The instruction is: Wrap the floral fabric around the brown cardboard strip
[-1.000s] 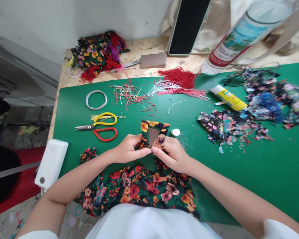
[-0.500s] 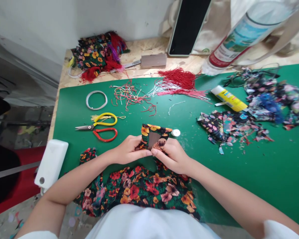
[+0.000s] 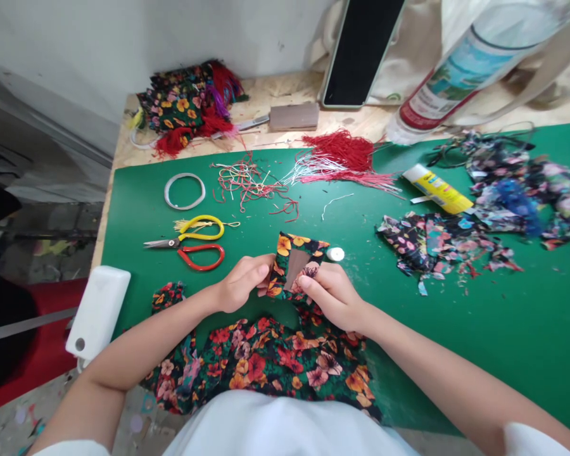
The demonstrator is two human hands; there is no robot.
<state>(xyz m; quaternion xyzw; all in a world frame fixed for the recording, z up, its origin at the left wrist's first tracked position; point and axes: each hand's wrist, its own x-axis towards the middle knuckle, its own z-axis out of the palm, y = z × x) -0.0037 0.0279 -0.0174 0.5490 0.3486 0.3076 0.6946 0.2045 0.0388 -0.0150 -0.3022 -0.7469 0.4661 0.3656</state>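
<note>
Nearest me, a large black floral cloth [image 3: 275,361] drapes over the green cutting mat [image 3: 479,316]. Just beyond it, my left hand [image 3: 240,285] and right hand [image 3: 332,294] both pinch a small brown card wrapped in floral fabric [image 3: 295,266]. Left of the card lie red-and-yellow-handled scissors [image 3: 194,244]; farther off, red tassel threads [image 3: 342,155].

We bring both bare forearms in from the near edge of the tabletop, angled toward each other so the hands meet in front of us. Our left hand [image 3: 240,283] is curled, knuckles up, fingers [image 3: 262,277] bent inward to pinch. Our right hand [image 3: 332,292] faces it, wrist slightly raised, thumb and forefinger pressed together in a pinch.
</note>
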